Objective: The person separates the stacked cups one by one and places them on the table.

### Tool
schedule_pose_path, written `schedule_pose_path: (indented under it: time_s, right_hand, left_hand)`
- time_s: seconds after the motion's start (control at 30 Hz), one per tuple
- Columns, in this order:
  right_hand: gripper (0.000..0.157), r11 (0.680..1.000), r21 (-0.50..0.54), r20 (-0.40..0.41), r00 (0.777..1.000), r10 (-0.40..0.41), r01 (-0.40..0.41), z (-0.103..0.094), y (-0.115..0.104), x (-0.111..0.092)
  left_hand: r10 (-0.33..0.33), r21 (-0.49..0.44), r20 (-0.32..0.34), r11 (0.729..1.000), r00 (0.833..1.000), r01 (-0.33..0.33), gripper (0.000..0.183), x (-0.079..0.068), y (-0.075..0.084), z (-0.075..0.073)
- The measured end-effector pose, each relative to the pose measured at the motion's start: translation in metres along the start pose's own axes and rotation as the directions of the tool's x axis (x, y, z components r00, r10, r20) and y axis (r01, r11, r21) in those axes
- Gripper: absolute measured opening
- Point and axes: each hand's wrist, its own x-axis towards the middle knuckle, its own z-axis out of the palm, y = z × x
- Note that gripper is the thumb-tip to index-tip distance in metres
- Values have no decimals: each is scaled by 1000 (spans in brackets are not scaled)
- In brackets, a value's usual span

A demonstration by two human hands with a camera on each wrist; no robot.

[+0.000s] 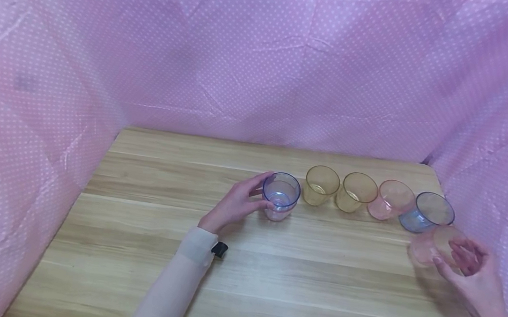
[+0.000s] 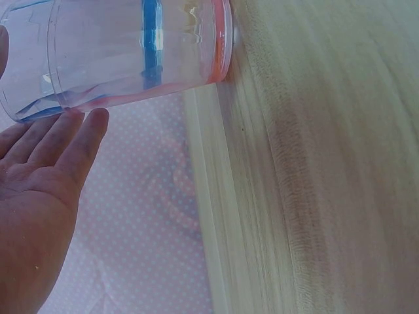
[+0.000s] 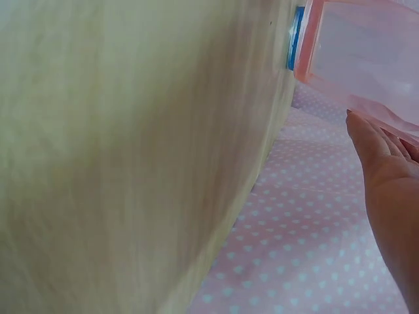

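A clear blue cup sits nested in a pink cup on the wooden table, left of a row of cups. My left hand grips this pair from the left, thumb in front and fingers behind. In the left wrist view the pink base is at the tabletop, with the blue cup's base ring showing inside. At the right, my right hand holds another pink cup between thumb and fingers. The right wrist view shows this pink cup close by the table surface.
Behind the hands runs a row of upright cups: two yellow cups, a pink cup and a blue cup. The blue one stands right behind the held pink cup. Dotted pink cloth surrounds the table.
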Motion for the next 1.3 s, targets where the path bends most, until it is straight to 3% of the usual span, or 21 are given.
schedule_pose_path:
  time_s: [0.13,0.27,0.6,1.0,1.13,1.3]
  right_hand:
    - [78,1000,-13,3,1000,12,-12,-1,3,1]
    - [78,999,51,4,1000,7,-7,1,4,2]
    - [80,988,-149,22,999,44,-41,0,4,-1]
    - [77,987,-154,39,997,62,-55,-2,5,-1]
    - [84,988,-152,33,998,45,-40,-1,7,0]
    - [99,964,-263,68,996,60,-40,-3,7,-2]
  left_hand:
    - [-6,3,0,1000,1000,6,80,0,-1,1]
    - [-7,7,-2,1000,1000,7,80,0,-1,1]
    - [8,3,2,1000,1000,-8,81,1,-1,0]
    - [0,13,0,1000,1000,0,80,1,-2,0]
    - [-1,31,-4,1000,1000,1,79,1,-1,0]
    - [-7,38,-5,999,1000,7,79,1,-2,0]
